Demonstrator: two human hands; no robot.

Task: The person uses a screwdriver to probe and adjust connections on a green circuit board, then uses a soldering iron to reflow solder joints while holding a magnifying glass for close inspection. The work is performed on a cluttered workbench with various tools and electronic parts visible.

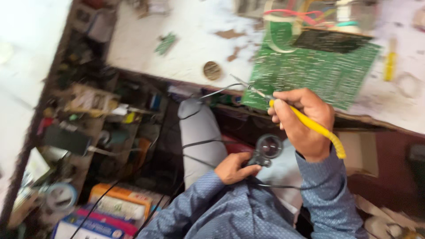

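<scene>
My right hand (305, 121) grips a yellow-handled soldering iron (316, 128); its metal tip points up-left to the near corner of a large green circuit board (318, 66) lying on the white worktop (186, 40). My left hand (232, 167) is lower down by my lap, fingers closed on the dark handle of a small round magnifier (268, 147). Black cables run across my grey-clad knee (201, 132). The picture is motion-blurred.
A round brown disc (212, 70) and a small green board scrap (165, 43) lie on the worktop. Coloured wires (301, 15) rise behind the big board. Left, a cluttered shelf (93, 115) holds tools; boxes (117, 206) and a tape roll (59, 197) lie below.
</scene>
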